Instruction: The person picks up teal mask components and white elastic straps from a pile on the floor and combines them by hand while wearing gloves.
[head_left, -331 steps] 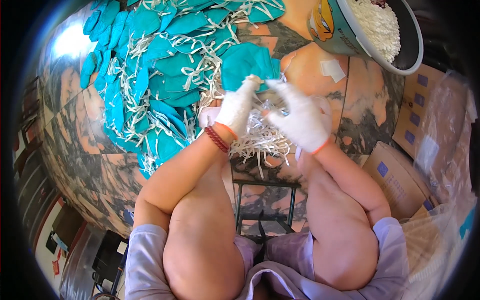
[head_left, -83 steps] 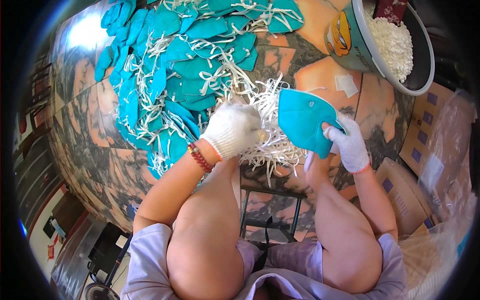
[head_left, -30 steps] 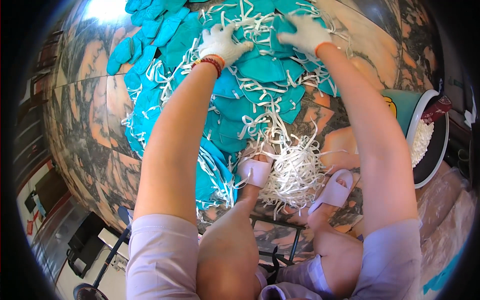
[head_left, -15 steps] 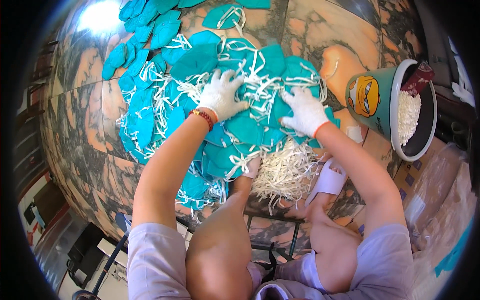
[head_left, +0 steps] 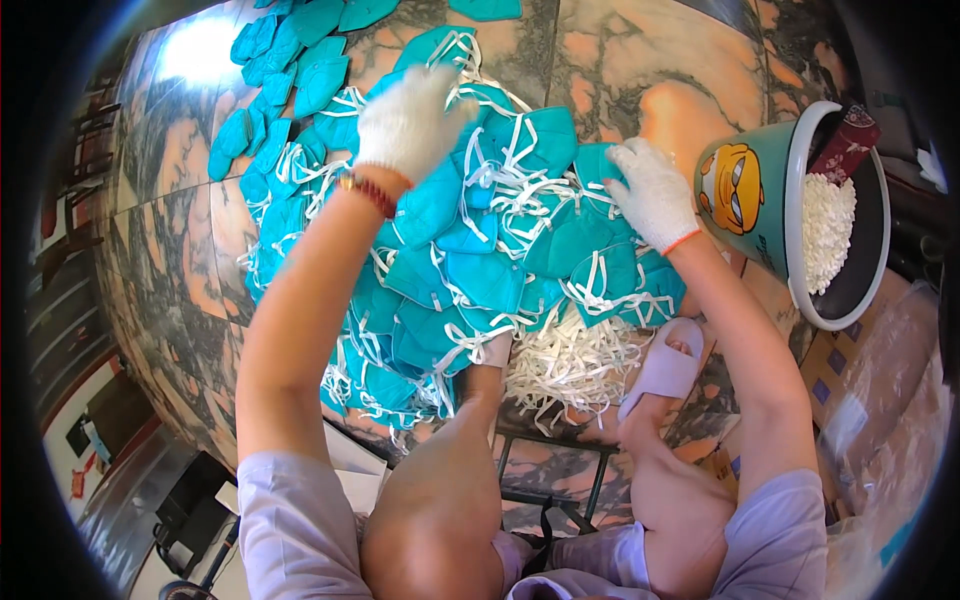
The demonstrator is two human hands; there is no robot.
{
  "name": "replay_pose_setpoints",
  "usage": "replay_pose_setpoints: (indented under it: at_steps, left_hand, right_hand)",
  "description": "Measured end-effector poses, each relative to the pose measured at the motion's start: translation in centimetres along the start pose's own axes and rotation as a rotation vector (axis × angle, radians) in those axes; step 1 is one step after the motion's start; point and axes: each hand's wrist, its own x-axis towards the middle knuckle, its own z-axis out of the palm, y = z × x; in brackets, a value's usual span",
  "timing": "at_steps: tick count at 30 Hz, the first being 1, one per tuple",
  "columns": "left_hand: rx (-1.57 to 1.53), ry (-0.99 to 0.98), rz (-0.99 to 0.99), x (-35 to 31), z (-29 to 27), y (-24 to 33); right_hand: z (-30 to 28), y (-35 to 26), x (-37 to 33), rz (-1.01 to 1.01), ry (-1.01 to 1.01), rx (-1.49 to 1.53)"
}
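Teal face masks (head_left: 485, 280) with white straps lie heaped on the marble floor before me. Over the far left part of the heap is my left hand (head_left: 415, 120), in a white knitted glove and smeared by motion, so its fingers cannot be made out clearly. On the far right edge of the heap, my gloved right hand (head_left: 655, 195) has its fingers apart, the tips at a teal mask. Near my feet, a tangle of loose white straps (head_left: 570, 365) lies against the heap's near side.
To the right leans a green bucket (head_left: 745, 200) with a grey rim, holding white bits (head_left: 828, 235) and a dark red packet (head_left: 848, 145). More teal masks (head_left: 320, 75) are strewn at the far left. Clear plastic sheeting (head_left: 890, 400) lies at the right, beyond my sandalled foot.
My left hand has moved away from me and slightly left. My right hand has shifted right and farther out. Masks now lie farther over the strap tangle's far side.
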Motion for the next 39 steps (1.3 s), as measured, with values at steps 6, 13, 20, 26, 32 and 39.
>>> replay_pose_setpoints:
  at_steps: [6, 13, 20, 26, 32, 39]
  left_hand:
    - [-0.010, -0.012, -0.200, 8.5, 5.7, -4.3]
    - [-0.137, 0.038, -0.071, 6.0, 10.0, -2.4]
    - [-0.424, 0.143, -0.076, 1.3, 6.9, -2.5]
    - [-0.147, 0.262, -0.640, 0.0, 7.6, -15.9]
    - [-0.270, 0.120, -0.274, -2.8, 9.0, -10.9]
    - [-0.555, -0.129, -0.255, -6.8, 9.3, -3.7]
  right_hand:
    - [2.8, -1.9, 4.8, -0.078, 0.163, 0.165]
    - [3.6, -2.1, 17.9, -0.398, 0.493, -0.014]
    - [2.4, -5.1, 26.3, -0.107, 0.013, -0.058]
    - [3.7, -5.2, 25.7, -0.231, 0.149, -0.189]
    - [4.4, -7.2, 18.7, -0.253, 0.017, -0.112]
    - [5.8, -6.1, 9.8, -0.111, -0.205, 0.141]
